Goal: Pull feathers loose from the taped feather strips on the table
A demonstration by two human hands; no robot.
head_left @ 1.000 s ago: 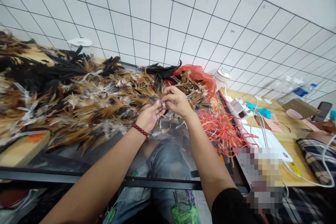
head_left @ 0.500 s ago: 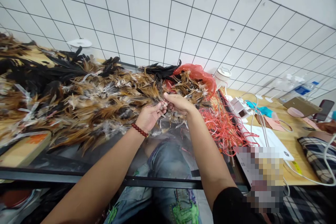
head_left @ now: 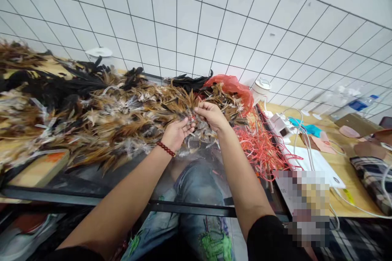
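Observation:
A fanned bunch of brown feathers [head_left: 186, 104] stands up from between my hands over the near edge of the pile. My left hand [head_left: 175, 135], with a dark red bead bracelet on the wrist, pinches the base of this bunch between thumb and fingers. Close beside it on the right, my right hand [head_left: 212, 116] is closed in a pinch at the bunch's right side. What its fingertips hold is too small to make out. A bit of red shows at the base between the hands. Brown and pale feathers [head_left: 122, 120] spread left of the hands.
Black feathers [head_left: 73, 79] lie at the back left. Right of my hands are a red plastic bag [head_left: 231, 85] and tangled red string [head_left: 259, 147]. A white lidded cup [head_left: 261, 87], charger with cables [head_left: 280, 124] and white laptop-like slab [head_left: 318, 165] stand farther right.
My right hand has lifted slightly and its fingertips have drawn a little apart from the left hand. The left fingers have loosened slightly, and the view has shifted a little.

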